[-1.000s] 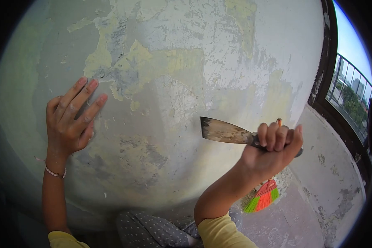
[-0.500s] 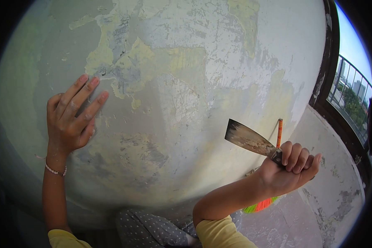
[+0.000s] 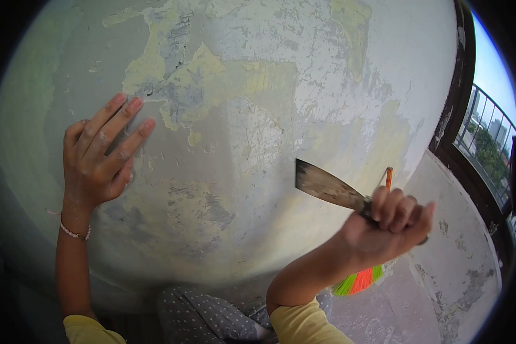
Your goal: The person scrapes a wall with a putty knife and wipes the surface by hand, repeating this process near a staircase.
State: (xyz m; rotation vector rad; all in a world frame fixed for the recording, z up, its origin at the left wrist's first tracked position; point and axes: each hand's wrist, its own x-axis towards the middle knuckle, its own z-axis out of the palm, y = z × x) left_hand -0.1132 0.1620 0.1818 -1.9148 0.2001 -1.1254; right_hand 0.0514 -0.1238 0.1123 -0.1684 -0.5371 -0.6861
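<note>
My left hand rests against the wall with its fingers spread, just below a patch where paint has peeled. My right hand is wrapped round the handle of a putty knife. The knife's worn, stained blade points up and left, and it appears apart from the wall. Yellowish and grey patches, scratches and flaked edges mark the wall around both hands.
Behind my right arm stands a broom with green and orange bristles and an orange handle. A dark window frame is at the right, above a scuffed ledge. My dotted trousers show below.
My right hand has moved left with the putty knife, bringing the blade further over the wall. My left hand stays at about the same spot on the wall; the view has shifted slightly.
</note>
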